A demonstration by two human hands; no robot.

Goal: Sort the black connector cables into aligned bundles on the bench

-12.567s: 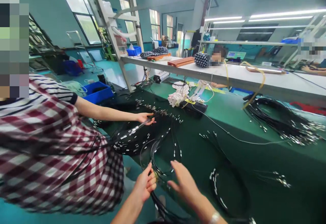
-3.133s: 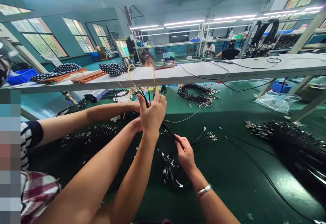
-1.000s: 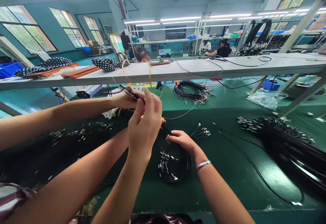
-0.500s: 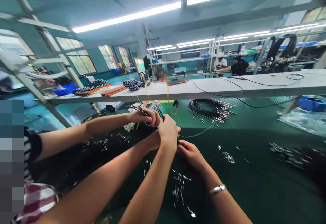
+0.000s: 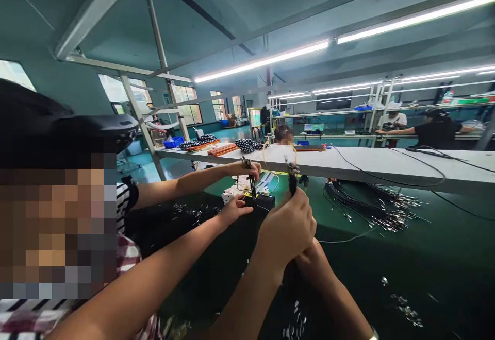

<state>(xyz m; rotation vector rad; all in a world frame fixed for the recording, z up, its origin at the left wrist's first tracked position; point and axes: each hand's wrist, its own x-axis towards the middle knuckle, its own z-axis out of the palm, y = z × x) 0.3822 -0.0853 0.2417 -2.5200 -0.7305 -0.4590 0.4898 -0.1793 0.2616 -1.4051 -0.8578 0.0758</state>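
My left hand is a fist around a black cable bundle, whose end stands up above it with a small metal tip. My right hand presses in under the left, its fingers mostly hidden. Silver-ended cable terminals lie on the green workbench mat below my hands. To my left, a co-worker's hand holds a short dark cable end upright. That person's other hand rests beside a black box.
A coiled bunch of black cables with metal ends lies at the right, below a long white shelf. The co-worker's head and shoulder fill the left side. Thin black wires run along the shelf. Other workers sit at the benches beyond.
My hands have moved right, away from the co-worker's hands, and now clasp together around the cable. The co-worker's hands have parted. The camera view has tilted upward and turned.
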